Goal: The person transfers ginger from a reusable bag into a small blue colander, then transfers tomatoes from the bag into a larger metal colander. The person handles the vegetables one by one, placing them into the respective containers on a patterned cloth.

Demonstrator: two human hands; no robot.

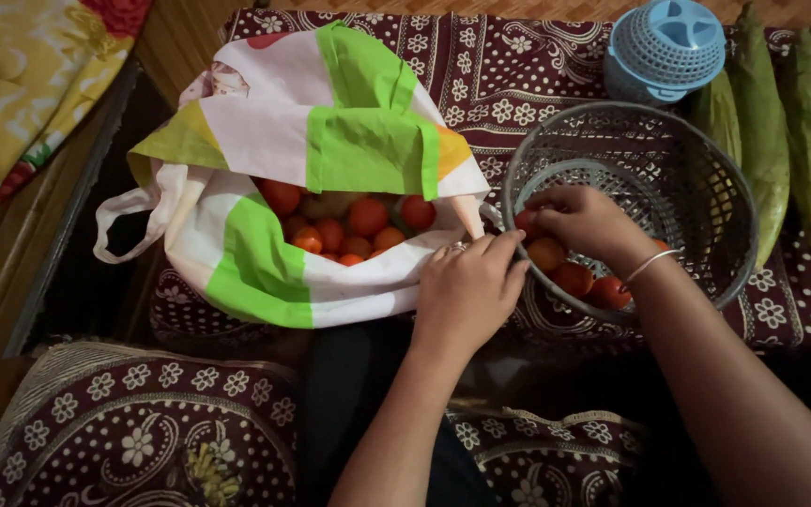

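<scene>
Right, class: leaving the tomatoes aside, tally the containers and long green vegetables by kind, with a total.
Cloth bag: 1
Grey mesh basket: 1
Blue plastic basket: 1
Long green gourds: 4 that show
Total: 7
</scene>
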